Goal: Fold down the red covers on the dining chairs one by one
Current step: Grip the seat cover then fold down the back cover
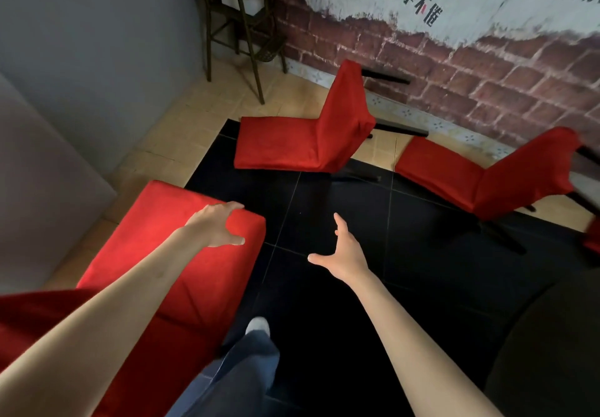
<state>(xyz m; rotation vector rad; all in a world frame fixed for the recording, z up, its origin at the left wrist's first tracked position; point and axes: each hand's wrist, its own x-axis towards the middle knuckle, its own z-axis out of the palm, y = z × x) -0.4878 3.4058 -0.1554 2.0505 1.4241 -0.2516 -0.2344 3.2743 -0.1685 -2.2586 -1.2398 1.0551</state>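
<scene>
A black tiled floor (324,286) fills the middle of the view, giving way to tan tiles toward the walls. A wall (487,69) with a painted brick pattern and printed lettering runs across the top right, and a plain grey wall (97,43) stands at the left.

Three chairs in red covers are in sight. The nearest chair (181,264) lies at the lower left, its red-covered panel stretching up toward the centre and ending in a squared top edge. A second chair (292,144) lies tipped on its back near the brick wall, back panel flat on the floor, seat sticking up and black legs pointing at the wall. A third chair (480,176) lies the same way to the right, well apart from the nearest one and just beside the second. A dark metal stand (240,27) stands in the far corner.

Blue trouser legs (237,374) and a pale shoe (258,325) show at the bottom centre.

The left hand (216,223) reaches over the top corner of the nearest chair's cover, its grip spread with fingers and thumb curved apart; whether it touches the cloth cannot be told. The right hand (344,254) hangs over the black floor beside that chair, its grip spread wide, fingers straight, holding nothing.
</scene>
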